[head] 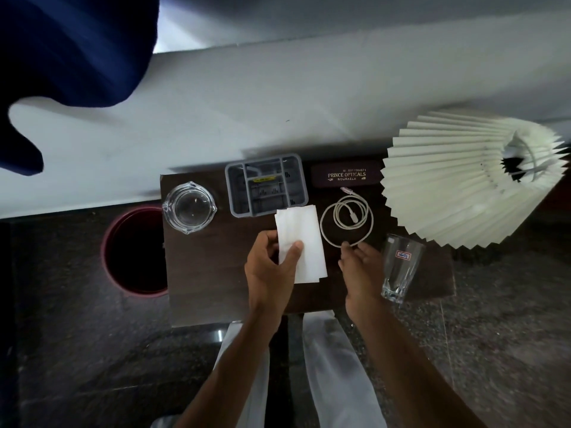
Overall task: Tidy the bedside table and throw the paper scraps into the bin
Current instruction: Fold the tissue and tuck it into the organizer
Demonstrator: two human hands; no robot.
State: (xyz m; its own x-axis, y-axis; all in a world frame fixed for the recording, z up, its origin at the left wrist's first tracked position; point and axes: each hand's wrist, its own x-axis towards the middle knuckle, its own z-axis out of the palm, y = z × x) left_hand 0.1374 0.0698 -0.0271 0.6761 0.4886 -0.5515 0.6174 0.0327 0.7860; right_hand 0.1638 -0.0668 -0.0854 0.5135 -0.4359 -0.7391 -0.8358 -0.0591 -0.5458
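- Paper sheet (304,239), white and folded, lies near the middle of the dark brown worktop (216,273), its far edge overlapping the near rim of the grey organiser tray (266,184).
- The left hand (272,270) holds the sheet at its left edge, thumb on top, fingers (265,239) curled at the paper's side.
- The right hand (361,270) hovers just right of the sheet with loosely spread fingers gripping nothing, its tips at the near loop of the coiled white cable (346,219).
- A clear drinking glass (400,267) stands just beside the right hand, at the worktop's right part.
- A glass ashtray (189,206) sits at the far left corner; a dark spectacle case (346,174) lies beside the tray.
- A pleated white lampshade (457,177) fills the right end.
- A red-rimmed bin (133,251) stands on the floor, left of the worktop.
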